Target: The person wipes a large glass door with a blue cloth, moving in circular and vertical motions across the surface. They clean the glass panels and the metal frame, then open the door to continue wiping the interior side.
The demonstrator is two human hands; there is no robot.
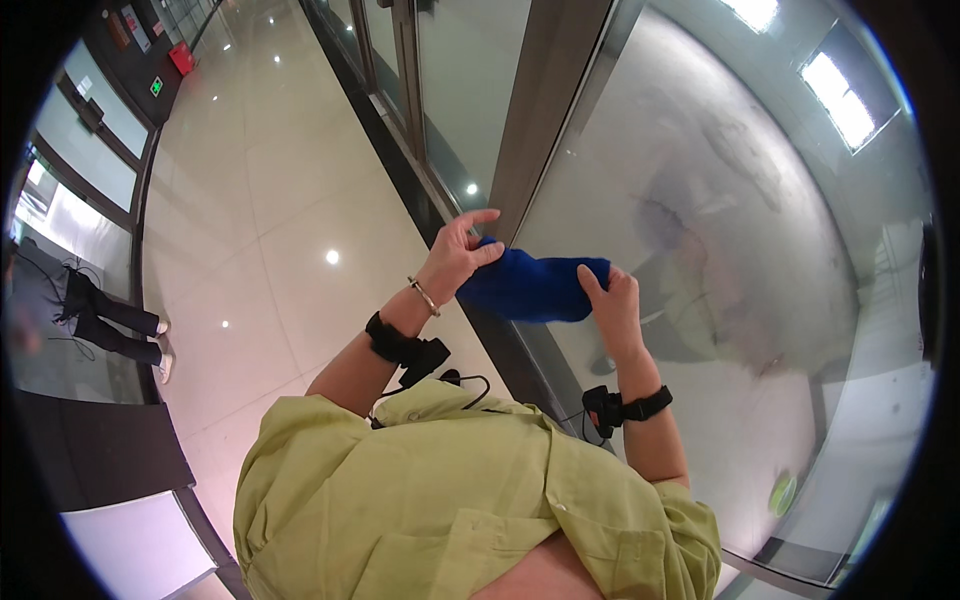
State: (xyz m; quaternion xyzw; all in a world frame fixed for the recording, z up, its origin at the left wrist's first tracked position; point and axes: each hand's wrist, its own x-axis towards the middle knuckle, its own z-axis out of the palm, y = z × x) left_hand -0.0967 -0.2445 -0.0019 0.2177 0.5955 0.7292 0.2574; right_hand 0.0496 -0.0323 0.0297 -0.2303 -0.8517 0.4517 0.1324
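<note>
A folded blue cloth (535,287) stretches between my two hands in front of the glass. My left hand (455,262) holds its left end by the thumb, with the index finger stretched out above it. At the other end, my right hand (617,308) grips the cloth, its thumb lying on top and the fingers mostly hidden behind. Just beyond the cloth stands a large glass panel (700,200) with hazy, cloudy marks and a dim reflection on it. Black straps with small devices are on both my wrists, and a bracelet is on the left one.
A dark upright frame (540,110) edges the glass panel, and a black base strip (400,160) runs along the wall. Shiny tiled floor (270,200) stretches to the left. A person in dark trousers (120,325) shows at far left. A red object (181,58) stands far down the corridor.
</note>
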